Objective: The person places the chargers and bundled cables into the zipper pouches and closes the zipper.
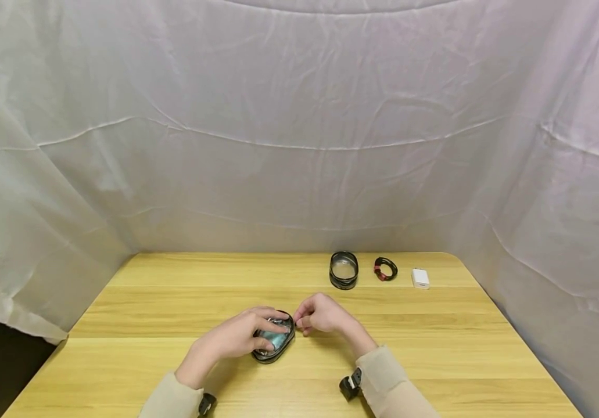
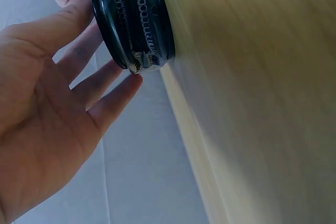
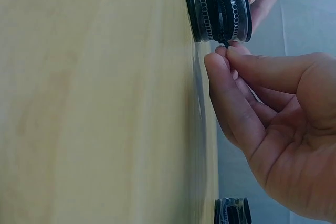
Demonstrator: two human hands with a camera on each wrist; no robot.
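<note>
A clear oval zip pouch [image 1: 274,339] with black edging lies on the table, a blue-green patch showing through its top. Its zipper side [image 2: 137,19] faces the left wrist camera. My left hand [image 1: 241,334] rests over the pouch, its fingers spread and fairly straight across the top. At the pouch's right end, my right hand [image 1: 320,314] pinches a small black zipper pull [image 3: 226,43] between thumb and forefinger. In the right wrist view the zipper teeth run up from that pull, and part of the left hand appears behind the pouch.
Toward the back right of the wooden table [image 1: 174,302] stand a second clear, black-edged pouch [image 1: 343,283], a coiled black cable [image 1: 393,269] with a red tie, and a white charger plug [image 1: 420,278]. Grey curtains [image 1: 299,191] hang around the table's back and sides.
</note>
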